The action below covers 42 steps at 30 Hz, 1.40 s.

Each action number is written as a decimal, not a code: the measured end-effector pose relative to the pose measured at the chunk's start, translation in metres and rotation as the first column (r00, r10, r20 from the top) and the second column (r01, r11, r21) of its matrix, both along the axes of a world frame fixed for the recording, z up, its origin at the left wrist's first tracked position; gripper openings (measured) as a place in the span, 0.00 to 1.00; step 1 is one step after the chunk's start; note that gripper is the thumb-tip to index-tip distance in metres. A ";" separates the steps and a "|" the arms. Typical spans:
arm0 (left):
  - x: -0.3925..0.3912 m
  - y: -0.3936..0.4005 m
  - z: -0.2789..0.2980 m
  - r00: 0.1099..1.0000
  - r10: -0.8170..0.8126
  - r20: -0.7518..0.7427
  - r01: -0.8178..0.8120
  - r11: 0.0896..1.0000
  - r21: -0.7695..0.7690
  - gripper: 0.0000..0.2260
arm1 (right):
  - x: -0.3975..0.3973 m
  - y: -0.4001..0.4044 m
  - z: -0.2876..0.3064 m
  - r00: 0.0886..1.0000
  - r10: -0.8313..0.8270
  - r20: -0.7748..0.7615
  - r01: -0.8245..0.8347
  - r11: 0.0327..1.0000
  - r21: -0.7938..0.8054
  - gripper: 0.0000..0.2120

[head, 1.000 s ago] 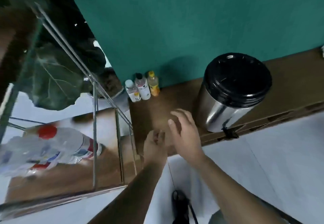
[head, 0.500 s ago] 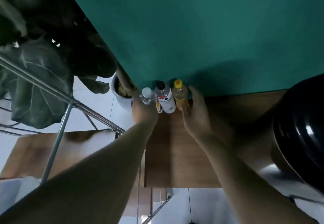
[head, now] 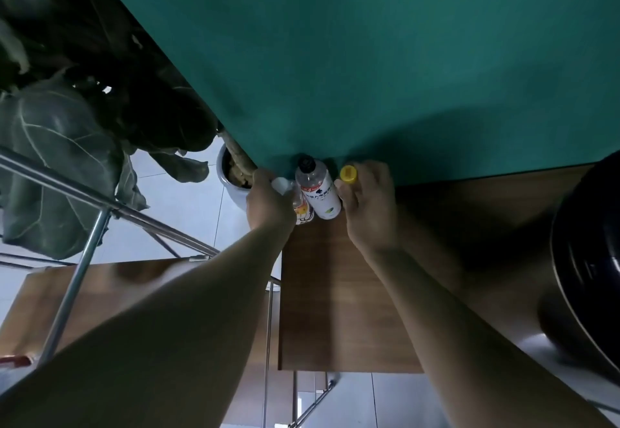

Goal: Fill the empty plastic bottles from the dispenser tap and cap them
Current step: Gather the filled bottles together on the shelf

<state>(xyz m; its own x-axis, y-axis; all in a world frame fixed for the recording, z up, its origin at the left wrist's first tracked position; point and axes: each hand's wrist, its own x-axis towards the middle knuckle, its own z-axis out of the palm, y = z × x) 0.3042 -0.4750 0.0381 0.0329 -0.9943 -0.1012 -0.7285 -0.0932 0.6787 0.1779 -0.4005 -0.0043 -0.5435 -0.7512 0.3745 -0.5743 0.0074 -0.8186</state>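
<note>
Three bottles stand in a row on the wooden shelf, against the green wall. Dispenser, black-lidded, sits well to the right of the right-hand fingers, partly out of frame. Plant and metal rack lie left of the left-hand fingers. Left hand grips the white-capped bottle, fingers curled round it. Right hand grips the yellow-capped bottle, fingers closed about its neck and body. Black-capped bottle stands between both sets of fingers, untouched as far as visible.
</note>
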 end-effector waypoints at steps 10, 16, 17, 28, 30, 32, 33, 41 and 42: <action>0.020 0.071 0.009 0.994 -0.108 -0.008 0.108 0.994 0.017 0.18 | 0.011 0.094 -0.012 0.992 0.013 0.125 -0.018 0.999 0.044 0.11; 0.033 0.157 0.056 0.978 -0.173 -0.117 0.174 0.985 -0.005 0.12 | 0.037 0.160 0.039 0.990 0.032 0.139 -0.047 0.993 0.107 0.16; 0.038 0.171 0.063 0.975 -0.188 -0.122 0.187 0.982 -0.016 0.12 | 0.044 0.173 0.049 0.991 0.031 0.130 -0.047 0.992 0.121 0.16; 0.151 0.292 0.144 0.872 -0.465 -0.152 0.458 0.885 -0.080 0.12 | 0.135 0.296 0.157 0.995 0.079 0.053 -0.088 0.976 0.197 0.11; 0.175 0.306 0.158 0.851 -0.506 -0.142 0.498 0.863 -0.088 0.14 | 0.157 0.320 0.174 0.996 0.082 0.047 -0.090 0.973 0.215 0.11; 0.195 0.319 0.172 0.818 -0.551 -0.163 0.538 0.834 -0.119 0.15 | 0.179 0.341 0.191 0.997 0.057 0.043 -0.065 0.975 0.212 0.11; 0.206 0.326 0.180 0.803 -0.569 -0.178 0.554 0.822 -0.127 0.14 | 0.191 0.351 0.198 0.998 0.038 0.054 -0.049 0.977 0.208 0.10; 0.299 0.372 0.234 0.660 -0.702 -0.268 0.679 0.710 -0.187 0.12 | 0.285 0.412 0.245 0.998 -0.055 0.028 0.052 0.993 0.106 0.04; 0.312 0.373 0.238 0.648 -0.702 -0.295 0.678 0.709 -0.195 0.11 | 0.295 0.414 0.251 0.999 -0.048 0.009 0.047 0.994 0.097 0.03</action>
<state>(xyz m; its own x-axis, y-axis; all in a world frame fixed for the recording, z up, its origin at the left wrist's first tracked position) 0.6160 -0.1020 0.2757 -0.6878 -0.7203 0.0898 -0.3006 0.3953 0.8680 0.4727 0.0133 0.2464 -0.5830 -0.7569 0.2954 -0.5624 0.1136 -0.8190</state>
